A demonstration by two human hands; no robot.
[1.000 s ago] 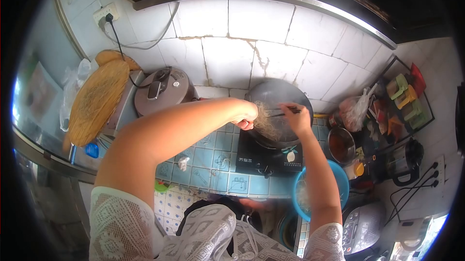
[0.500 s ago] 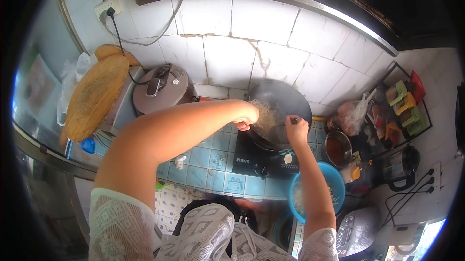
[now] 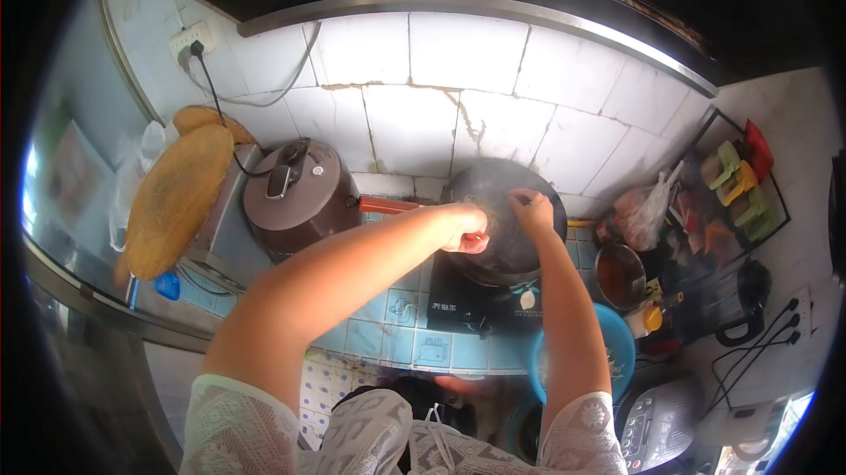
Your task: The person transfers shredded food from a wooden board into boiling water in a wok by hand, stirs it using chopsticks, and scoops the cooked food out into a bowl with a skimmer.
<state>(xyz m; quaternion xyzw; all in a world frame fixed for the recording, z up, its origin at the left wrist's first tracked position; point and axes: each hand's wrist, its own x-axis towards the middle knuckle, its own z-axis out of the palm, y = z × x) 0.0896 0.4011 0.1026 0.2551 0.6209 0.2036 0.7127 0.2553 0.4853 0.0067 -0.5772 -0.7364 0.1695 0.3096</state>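
Observation:
A dark wok (image 3: 507, 270) sits on a black cooktop (image 3: 454, 308), with faint steam above it. My left hand (image 3: 467, 228) is over the wok's left side, its fingers curled closed; what they hold, if anything, is hidden. Some pale thin strands (image 3: 489, 218), like noodles or shreds, show in the wok beside that hand. Over the wok's far right part is my right hand (image 3: 533, 211), fingers pinched together on something too small to make out. A red-orange handle (image 3: 386, 204) lies left of the wok, behind my left forearm.
A blue basin (image 3: 624, 343) with white shreds stands below right, partly behind my right forearm. A metal bowl (image 3: 619, 277) of reddish-brown contents is right of the wok. An electric pressure cooker (image 3: 295, 189) and wooden boards (image 3: 176, 197) stand left; a rice cooker (image 3: 656, 426) is lower right.
My right hand has moved away from me and inward over the wok, closer to my left hand. The strands are now less visible. The whole view has shifted slightly.

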